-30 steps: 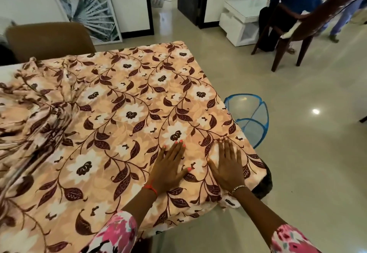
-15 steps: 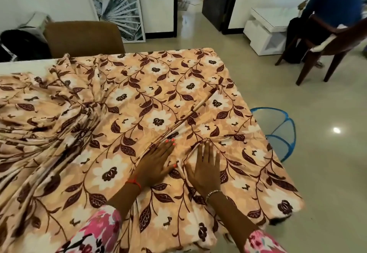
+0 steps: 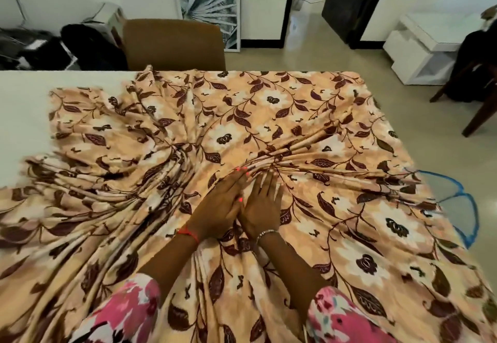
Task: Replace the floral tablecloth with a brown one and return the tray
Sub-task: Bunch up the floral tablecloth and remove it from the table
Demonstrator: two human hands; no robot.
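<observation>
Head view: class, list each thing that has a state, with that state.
Peach floral tablecloth, bunched into folds, on the table.
White table top, uncovered at far left.
Left hand, flat, pressing the cloth.
Right hand, flat, pressing the cloth.
Brown chair, at the table's far edge.

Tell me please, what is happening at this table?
A person presses the left hand and the right hand flat, side by side, on the floral tablecloth. The cloth is bunched into folds that run toward the hands, so it seems it is being gathered off. The bare white tabletop shows at far left. No brown cloth is visible.
</observation>
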